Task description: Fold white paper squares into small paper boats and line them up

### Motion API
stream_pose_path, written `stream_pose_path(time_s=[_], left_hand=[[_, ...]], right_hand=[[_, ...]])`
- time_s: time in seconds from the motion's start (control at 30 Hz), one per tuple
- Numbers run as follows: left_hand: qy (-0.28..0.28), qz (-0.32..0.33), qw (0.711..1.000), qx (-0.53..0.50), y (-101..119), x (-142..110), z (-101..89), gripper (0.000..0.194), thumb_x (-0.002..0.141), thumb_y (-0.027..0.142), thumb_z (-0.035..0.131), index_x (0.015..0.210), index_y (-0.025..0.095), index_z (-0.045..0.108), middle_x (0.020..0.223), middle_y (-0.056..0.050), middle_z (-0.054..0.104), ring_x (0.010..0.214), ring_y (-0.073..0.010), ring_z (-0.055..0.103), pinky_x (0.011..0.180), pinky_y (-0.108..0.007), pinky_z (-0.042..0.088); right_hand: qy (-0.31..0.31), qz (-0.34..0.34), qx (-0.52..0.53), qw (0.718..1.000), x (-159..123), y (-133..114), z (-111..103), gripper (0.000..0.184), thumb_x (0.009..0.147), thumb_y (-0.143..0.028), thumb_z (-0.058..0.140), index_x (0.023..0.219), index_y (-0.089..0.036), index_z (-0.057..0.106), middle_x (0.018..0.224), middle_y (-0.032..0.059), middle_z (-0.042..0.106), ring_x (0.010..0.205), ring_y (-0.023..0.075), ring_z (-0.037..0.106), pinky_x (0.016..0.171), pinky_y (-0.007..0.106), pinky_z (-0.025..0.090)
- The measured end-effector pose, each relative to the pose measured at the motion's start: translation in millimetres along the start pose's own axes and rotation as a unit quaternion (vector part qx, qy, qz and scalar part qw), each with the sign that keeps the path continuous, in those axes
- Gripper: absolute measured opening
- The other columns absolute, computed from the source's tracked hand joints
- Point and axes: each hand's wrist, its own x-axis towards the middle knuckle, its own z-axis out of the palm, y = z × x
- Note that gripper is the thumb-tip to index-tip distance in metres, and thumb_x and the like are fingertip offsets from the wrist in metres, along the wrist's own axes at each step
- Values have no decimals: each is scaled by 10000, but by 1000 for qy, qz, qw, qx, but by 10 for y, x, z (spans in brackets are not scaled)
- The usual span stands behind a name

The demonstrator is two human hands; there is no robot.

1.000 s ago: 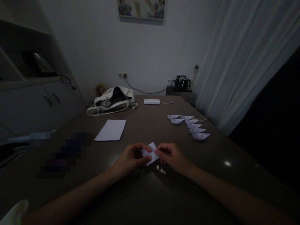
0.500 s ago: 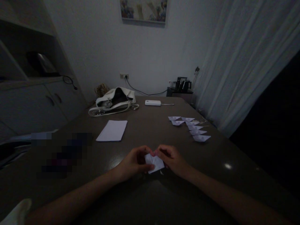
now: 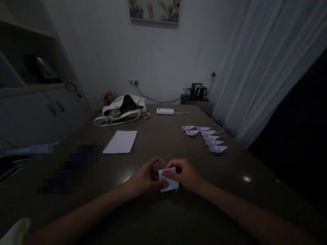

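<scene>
A small folded piece of white paper (image 3: pixel 172 184) is held between my two hands near the middle of the dark table (image 3: pixel 158 217). My left hand (image 3: pixel 146 177) grips its left side, thumb on top and forefinger curled behind. With its thumb across the upper part, my right hand (image 3: pixel 182 173) pinches the paper from the right. Several folded paper boats (image 3: pixel 217 149) stand in a slanting group to the right. A stack of white paper sheets (image 3: pixel 120 142) lies to the left.
Farther back on the table are a white handbag (image 3: pixel 124 109) and a white power bank (image 3: pixel 165 111) with a short cable. A blurred-out dark patch (image 3: pixel 68 170) covers the table's left side. Behind the table's far right corner stands a black kettle (image 3: pixel 200 92).
The folded paper has turned from a diamond-like tilt to nearly square-on and come slightly nearer. My right thumb has moved from its edge onto its top face.
</scene>
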Motion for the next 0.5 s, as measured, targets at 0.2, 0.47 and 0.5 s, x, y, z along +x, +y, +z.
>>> stream_pose_path(time_s=[0.2, 0.47, 0.5], left_hand=[[5, -7, 1000, 20, -39, 15, 2, 541, 619, 154, 763, 1035, 184, 418, 816, -9, 640, 605, -110, 609, 507, -194, 448], [34, -13, 999, 30, 40, 13, -51, 524, 623, 198, 776, 1042, 168, 463, 790, -7, 643, 660, -131, 621, 574, -218, 458], [40, -13, 999, 34, 36, 18, -55, 518, 623, 213, 777, 1038, 167, 469, 778, 0, 638, 646, -127, 613, 560, -211, 450]], right_hand=[[11, -15, 2, 1000, 32, 7, 25, 234, 741, -328, 649, 616, -134, 619, 544, -25, 504, 494, 70, 389, 463, 195, 269], [16, 26, 60, 998, 43, 58, -73, 376, 799, -470, 570, 598, -156, 517, 486, -43, 447, 426, 71, 400, 416, 192, 285], [17, 30, 44, 998, 40, 53, -85, 384, 796, -474, 573, 586, -159, 508, 468, -45, 444, 416, 72, 398, 411, 193, 283]])
